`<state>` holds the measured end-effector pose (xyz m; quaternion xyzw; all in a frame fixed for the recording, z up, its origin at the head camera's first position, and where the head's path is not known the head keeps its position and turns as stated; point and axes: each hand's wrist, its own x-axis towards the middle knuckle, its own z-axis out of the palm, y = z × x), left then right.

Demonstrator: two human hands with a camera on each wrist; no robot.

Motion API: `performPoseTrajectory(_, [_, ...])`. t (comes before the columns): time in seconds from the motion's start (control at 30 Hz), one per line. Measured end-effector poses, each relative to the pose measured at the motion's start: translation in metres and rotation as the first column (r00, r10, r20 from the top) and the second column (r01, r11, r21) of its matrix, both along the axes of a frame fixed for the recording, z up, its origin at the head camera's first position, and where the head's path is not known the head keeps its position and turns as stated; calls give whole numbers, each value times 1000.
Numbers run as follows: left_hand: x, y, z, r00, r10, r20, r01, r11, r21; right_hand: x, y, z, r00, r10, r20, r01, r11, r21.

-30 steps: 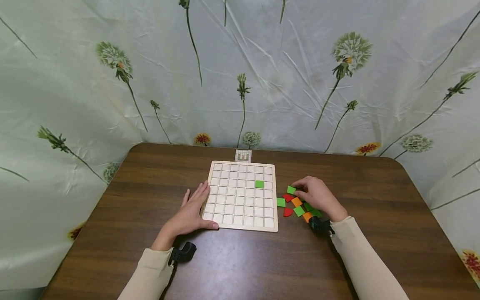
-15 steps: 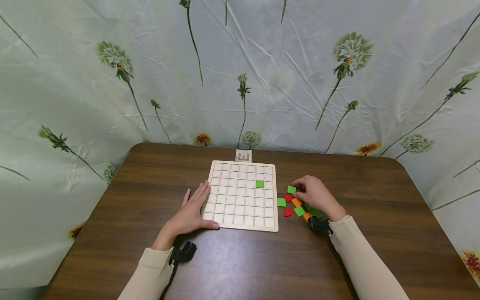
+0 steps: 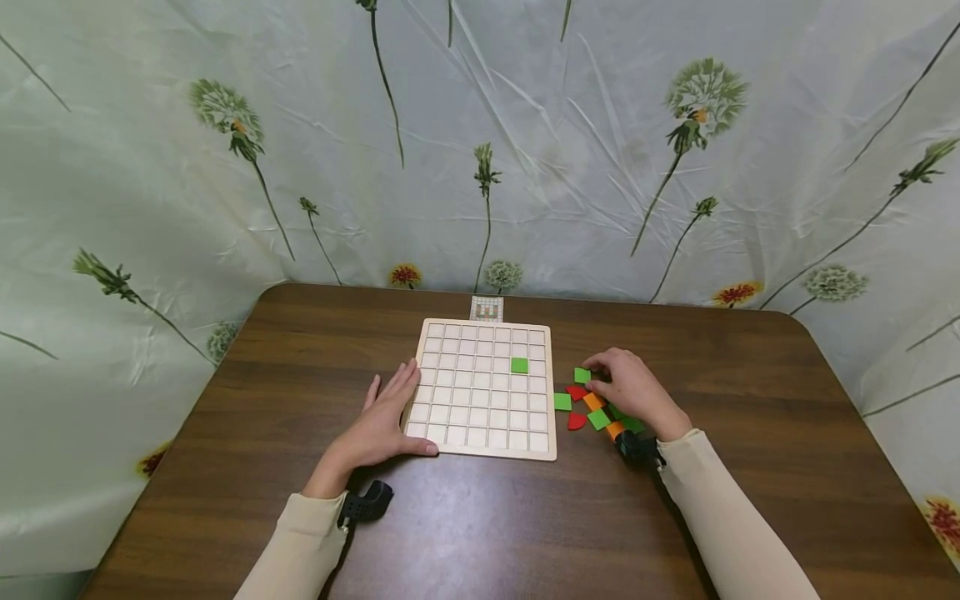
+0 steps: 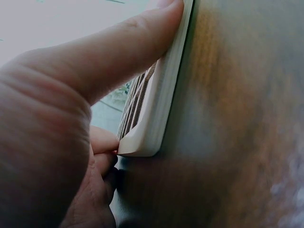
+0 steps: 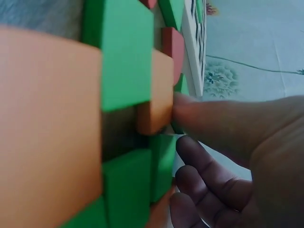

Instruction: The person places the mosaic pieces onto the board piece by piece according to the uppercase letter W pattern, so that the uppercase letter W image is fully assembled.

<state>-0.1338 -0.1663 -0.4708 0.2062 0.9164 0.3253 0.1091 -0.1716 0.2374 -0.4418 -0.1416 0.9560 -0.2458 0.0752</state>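
A pale wooden grid board (image 3: 551, 400) lies flat on the table, with one green square tile (image 3: 519, 365) in a cell toward its upper right. My left hand (image 3: 381, 423) rests against the board's near-left corner, fingers stretched along the left side and the thumb on the near edge (image 4: 159, 109). Right of the board, my right hand (image 3: 633, 387) pinches a green tile (image 3: 581, 375) between thumb and index finger, low over a loose pile. That pile holds green, red and orange pieces, including an orange tile (image 5: 162, 92) beside the thumb. The palm hides part of the pile.
A small printed card (image 3: 487, 309) lies behind the board near the table's far edge. A loose green tile (image 3: 562, 402) touches or nearly touches the board's right side. Beyond the brown table (image 3: 480, 533) hangs a flowered curtain (image 3: 570, 208).
Both hands keep nearly the same place and pose. The whole head view shifts by only a few pixels.
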Motion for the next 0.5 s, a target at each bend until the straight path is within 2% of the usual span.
performPoseTrajectory(0.23, [0, 0, 1, 1000, 1, 1, -1, 1000, -1, 2, 9, 2, 999, -21, -31, 19, 999, -40])
performPoseTrajectory(0.5, [-1, 0, -1, 1000, -2, -4, 2, 1000, -9, 4, 20, 3, 996, -41, -75, 39, 999, -29])
